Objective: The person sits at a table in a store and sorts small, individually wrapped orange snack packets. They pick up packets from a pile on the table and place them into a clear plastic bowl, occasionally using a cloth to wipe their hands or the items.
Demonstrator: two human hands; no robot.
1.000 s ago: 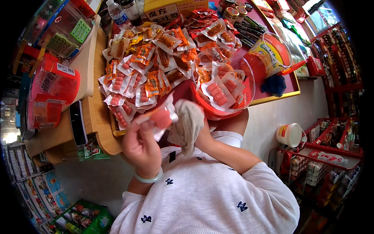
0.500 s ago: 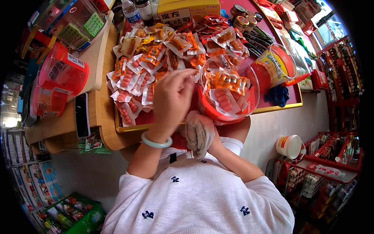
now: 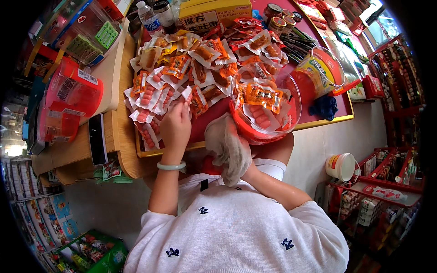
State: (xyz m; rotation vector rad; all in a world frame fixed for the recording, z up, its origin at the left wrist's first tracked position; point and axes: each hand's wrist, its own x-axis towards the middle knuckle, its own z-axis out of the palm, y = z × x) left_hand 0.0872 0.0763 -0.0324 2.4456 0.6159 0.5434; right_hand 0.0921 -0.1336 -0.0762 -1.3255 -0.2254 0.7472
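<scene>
Sausage packet [image 3: 187, 93], left of the clear tub [image 3: 259, 138], sits pinched in our left hand's [image 3: 176, 122] nearly closed fingers; grey cloth [image 3: 227, 148] hides our right hand's [image 3: 246, 153] spread. We'd best grip one edge lightly.

Right hand [image 3: 246, 149] mostly hidden behind grey cloth [image 3: 224, 142], fingers out of my sight. Can't tell if left hand [image 3: 176, 125] pinches that packet [image 3: 186, 93]. Red tub [image 3: 255, 135]: lower contents buried. Rack goods [image 3: 400, 75] too small to identify. Green crate [image 3: 114, 260] cut off at lower edge.
</scene>
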